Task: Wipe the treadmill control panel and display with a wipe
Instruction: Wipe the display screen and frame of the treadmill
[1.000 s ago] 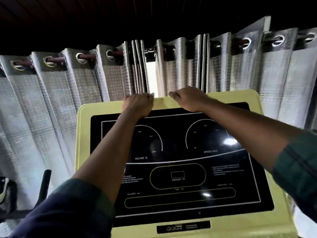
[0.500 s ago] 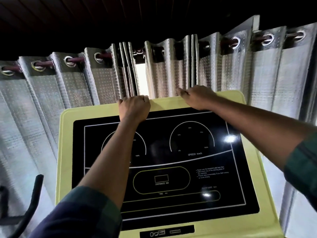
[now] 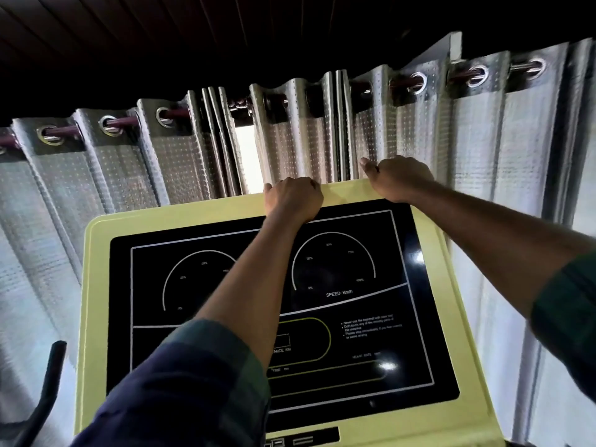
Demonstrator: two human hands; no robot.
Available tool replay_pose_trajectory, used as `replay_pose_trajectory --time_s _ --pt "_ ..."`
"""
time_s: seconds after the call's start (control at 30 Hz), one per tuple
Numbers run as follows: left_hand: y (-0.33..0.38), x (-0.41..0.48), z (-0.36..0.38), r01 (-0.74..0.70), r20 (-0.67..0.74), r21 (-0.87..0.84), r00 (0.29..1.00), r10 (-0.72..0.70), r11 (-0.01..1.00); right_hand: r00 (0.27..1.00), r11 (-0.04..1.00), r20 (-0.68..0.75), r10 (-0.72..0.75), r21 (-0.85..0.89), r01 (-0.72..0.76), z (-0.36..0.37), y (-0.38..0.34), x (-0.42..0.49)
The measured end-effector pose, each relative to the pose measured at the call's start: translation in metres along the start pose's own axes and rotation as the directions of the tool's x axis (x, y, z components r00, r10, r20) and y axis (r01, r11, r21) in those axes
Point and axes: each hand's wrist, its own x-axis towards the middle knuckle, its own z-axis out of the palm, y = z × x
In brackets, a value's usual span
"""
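We have both hands curled over the console's far yellow edge: left hand (image 3: pixel 293 198) fisted at top centre, right hand (image 3: pixel 398 179) fisted right of it. No wipe visible; can't tell if either holds one. Black display (image 3: pixel 338 285) lies below; sweep evenly, press lightly.

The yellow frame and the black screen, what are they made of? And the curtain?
Frame: likely painted plastic or metal, smooth and matte with rounded corners. Screen: glossy glass or acrylic, since it mirrors bright lights. Curtain: silvery woven fabric with a dotted texture, hanging in soft folds from metal rings.
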Motion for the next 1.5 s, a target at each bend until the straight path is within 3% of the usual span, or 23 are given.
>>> replay_pose_trajectory --time_s 0.17,0.33,0.47,0.6,0.77,0.9,1.0,1.07,1.13,1.23,1.33,1.47,1.5 --pt "-0.002 0.003 -0.001 0.027 0.014 -0.001 1.000 -0.027 1.000 0.965 0.957 -0.015 0.263 0.128 -0.259 -0.001 0.007 -0.005" --pt "0.022 0.011 0.001 0.018 0.075 -0.052 0.997 -0.014 0.998 0.846 0.721 0.006 0.534 0.520 -0.458 0.011 0.021 -0.021" --pt "0.051 0.015 0.013 -0.046 0.048 -0.012 0.998 0.047 0.999 0.789 0.565 0.114 0.604 0.637 -0.525 0.040 0.035 -0.052" --pt "0.057 0.012 0.022 -0.036 -0.100 0.088 0.994 0.045 0.995 0.788 0.514 0.228 0.572 0.649 -0.560 0.042 0.040 -0.061" --pt "0.056 0.011 0.026 -0.058 -0.143 0.104 0.987 0.073 0.993 0.889 0.413 0.257 0.378 0.813 -0.411 0.025 0.045 -0.056" --pt "0.056 0.013 0.026 -0.059 -0.149 0.090 0.986 0.072 0.994 0.789 0.467 0.419 0.449 0.642 -0.607 0.038 0.053 -0.077" --pt "0.056 0.012 0.026 -0.017 -0.123 0.078 0.992 0.027 0.997 0.812 0.474 0.364 0.457 0.672 -0.568 0.035 0.050 -0.079" --pt "0.059 0.014 0.026 0.001 -0.118 0.036 0.993 0.004 0.999 0.868 0.393 0.285 0.407 0.803 -0.447 0.033 0.047 -0.080" --pt "0.067 0.014 0.029 -0.070 -0.105 0.004 0.992 0.070 0.998 0.890 0.311 0.311 0.334 0.854 -0.416 0.031 0.046 -0.082" --pt "0.088 0.008 0.042 -0.206 -0.163 0.083 0.962 0.218 0.975 0.815 0.403 0.467 0.344 0.710 -0.577 0.035 0.054 -0.092" --pt "0.092 0.005 0.048 -0.215 -0.219 0.117 0.947 0.236 0.970 0.783 0.494 0.430 0.449 0.610 -0.619 0.042 0.051 -0.102" --pt "0.087 0.008 0.050 -0.206 -0.235 0.118 0.945 0.228 0.971 0.831 0.212 0.430 0.352 0.828 -0.518 0.049 0.051 -0.114" --pt "0.088 0.008 0.050 -0.202 -0.234 0.116 0.946 0.224 0.972 0.823 0.202 0.460 0.332 0.818 -0.539 0.050 0.053 -0.119"
